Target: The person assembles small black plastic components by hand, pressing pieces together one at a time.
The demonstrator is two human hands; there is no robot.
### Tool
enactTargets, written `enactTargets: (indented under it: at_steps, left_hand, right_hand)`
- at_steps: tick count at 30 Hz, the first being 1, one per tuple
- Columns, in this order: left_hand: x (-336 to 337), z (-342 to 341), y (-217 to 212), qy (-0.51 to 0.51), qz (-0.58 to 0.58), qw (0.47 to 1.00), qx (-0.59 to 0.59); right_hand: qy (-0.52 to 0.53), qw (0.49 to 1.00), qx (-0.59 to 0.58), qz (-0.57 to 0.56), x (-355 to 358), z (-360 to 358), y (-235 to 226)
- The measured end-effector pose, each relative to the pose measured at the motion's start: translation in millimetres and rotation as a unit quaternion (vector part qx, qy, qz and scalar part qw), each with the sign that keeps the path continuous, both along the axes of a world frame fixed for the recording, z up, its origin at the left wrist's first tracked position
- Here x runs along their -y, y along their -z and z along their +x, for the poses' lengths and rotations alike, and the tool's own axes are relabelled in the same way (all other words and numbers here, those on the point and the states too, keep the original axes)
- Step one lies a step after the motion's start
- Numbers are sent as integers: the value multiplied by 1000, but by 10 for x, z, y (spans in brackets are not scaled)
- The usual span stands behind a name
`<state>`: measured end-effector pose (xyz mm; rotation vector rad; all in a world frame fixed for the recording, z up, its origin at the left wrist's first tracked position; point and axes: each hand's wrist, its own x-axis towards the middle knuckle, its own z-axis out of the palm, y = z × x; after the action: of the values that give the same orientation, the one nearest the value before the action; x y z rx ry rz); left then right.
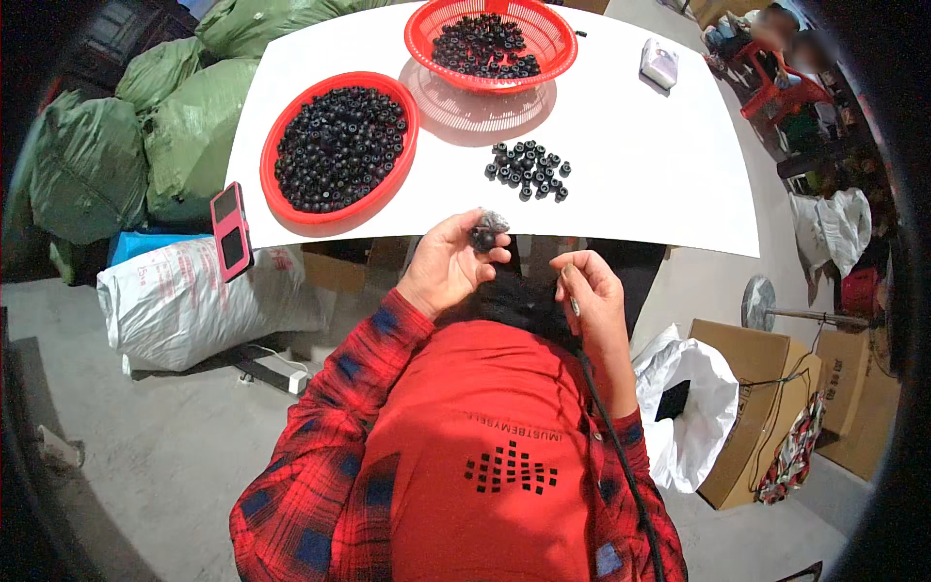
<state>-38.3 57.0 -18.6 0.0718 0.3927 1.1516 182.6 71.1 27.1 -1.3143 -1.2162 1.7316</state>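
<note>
My left hand [448, 264] is closed in a pinch at the table's near edge. Between its fingertips is a small round black part [482, 239] with a bit of clear, crinkled film-like material on top. To its right, my right hand [593, 291] is closed around a slim thing with a silver end [575, 307]; a black cord [621, 441] runs from there down past my forearm. Just beyond the hands, a loose group of small black ring-shaped parts [529, 170] lies on the white table [621, 184].
A red round tray [269, 184] full of black parts stands at left. A red basket [417, 39] with more stands behind it. A white pack [659, 64] lies back right, and a pink-cased phone [232, 233] at the left edge. Sacks [199, 301] and cartons [747, 427] flank the table.
</note>
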Motion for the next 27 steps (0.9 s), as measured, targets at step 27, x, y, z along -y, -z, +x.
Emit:
enactTargets:
  at_steps: [27]
  left_hand:
    - [-741,26,-56,-170,190,466,-847]
  right_hand:
    - [-14,1000,4,1,0,34,110]
